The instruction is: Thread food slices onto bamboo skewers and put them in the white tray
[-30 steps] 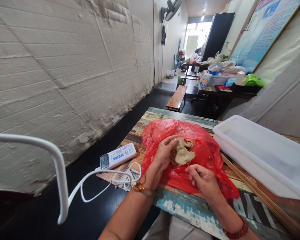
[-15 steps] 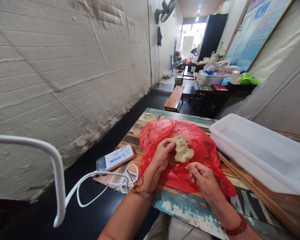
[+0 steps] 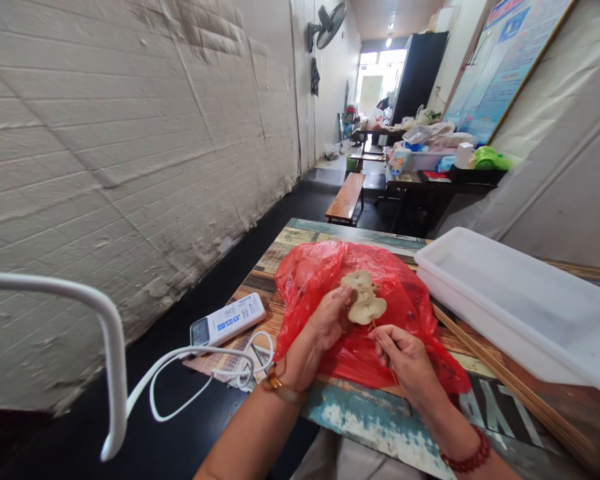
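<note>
Pale, flat, round-edged food slices [image 3: 367, 309] are threaded on a thin wooden skewer [image 3: 393, 373] above a crumpled red plastic bag [image 3: 405, 280]. My left hand [image 3: 331, 319] is closed on the left edge of the slices, thumb on top. Below and right of them, my right hand [image 3: 403, 355] pinches the skewer, whose lower end runs under the palm. The bag lies spread on the patterned table [image 3: 360, 408], beneath both hands.
A white plastic tub [image 3: 510, 320] stands at the right, with a bundle of long sticks [image 3: 525, 393] beside it. At the left are a white power bank [image 3: 229, 321] and its looped cable [image 3: 163, 387]. Beyond the table is a wooden bench [image 3: 347, 197].
My left hand has shifted slightly lower on the slices, and the slices sit closer together. My right hand still holds the skewer. The whole view has moved slightly.
</note>
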The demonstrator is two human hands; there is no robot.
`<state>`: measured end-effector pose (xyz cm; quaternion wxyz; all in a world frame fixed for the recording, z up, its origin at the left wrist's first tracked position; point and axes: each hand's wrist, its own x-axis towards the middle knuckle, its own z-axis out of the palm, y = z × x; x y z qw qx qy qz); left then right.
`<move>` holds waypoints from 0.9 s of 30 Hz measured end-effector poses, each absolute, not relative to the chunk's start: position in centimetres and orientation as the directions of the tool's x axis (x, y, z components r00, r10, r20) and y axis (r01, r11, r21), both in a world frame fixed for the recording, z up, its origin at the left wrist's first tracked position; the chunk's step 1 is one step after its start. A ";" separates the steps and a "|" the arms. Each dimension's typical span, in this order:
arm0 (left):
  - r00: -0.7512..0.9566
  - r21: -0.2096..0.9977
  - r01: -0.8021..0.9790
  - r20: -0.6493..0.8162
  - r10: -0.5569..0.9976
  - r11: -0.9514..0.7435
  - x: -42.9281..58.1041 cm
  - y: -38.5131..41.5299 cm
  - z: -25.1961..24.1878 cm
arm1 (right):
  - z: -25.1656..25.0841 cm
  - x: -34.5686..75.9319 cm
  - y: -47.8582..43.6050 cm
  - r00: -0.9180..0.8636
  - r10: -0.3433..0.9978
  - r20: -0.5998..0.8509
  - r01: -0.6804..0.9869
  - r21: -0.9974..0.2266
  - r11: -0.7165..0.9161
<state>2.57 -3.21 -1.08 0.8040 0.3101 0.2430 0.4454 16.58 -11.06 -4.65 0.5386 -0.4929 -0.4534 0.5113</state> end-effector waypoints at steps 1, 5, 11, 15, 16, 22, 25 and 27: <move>0.502 0.705 -0.575 -0.096 0.860 0.414 2.7 -3.3 -1.0 | -4.7 16.6 -11.1 0.064 0.998 -0.014 -0.099 -0.995 -0.007; 0.531 0.668 -0.604 -0.070 0.844 0.435 2.9 -3.5 -0.8 | -5.2 16.5 -11.0 0.053 0.999 -0.003 -0.038 -0.999 -0.001; 0.443 0.682 -0.642 -0.042 0.895 0.350 2.7 -3.4 -0.5 | -5.5 16.2 -10.9 0.034 0.999 -0.015 0.029 -0.999 -0.016; 0.365 0.685 -0.662 -0.061 0.929 0.305 2.4 -3.2 -0.5 | -5.5 16.2 -11.0 0.015 1.000 -0.012 0.062 -0.998 -0.013; 0.357 0.685 -0.664 -0.063 0.932 0.301 2.4 -3.2 -0.5 | -5.4 16.2 -11.0 0.012 1.000 -0.007 0.076 -0.997 -0.008; 0.326 0.712 -0.634 -0.107 0.939 0.301 2.5 -3.3 -0.7 | -5.0 16.1 -11.2 0.025 1.000 0.010 0.178 -0.984 0.005; 0.296 0.726 -0.613 -0.155 0.943 0.312 2.8 -3.3 -0.9 | -4.8 16.0 -11.3 0.029 1.000 0.009 0.203 -0.979 0.003; 0.270 0.734 -0.607 -0.171 0.948 0.305 2.9 -3.3 -1.1 | -4.9 16.1 -11.3 0.030 1.000 0.007 0.207 -0.978 0.001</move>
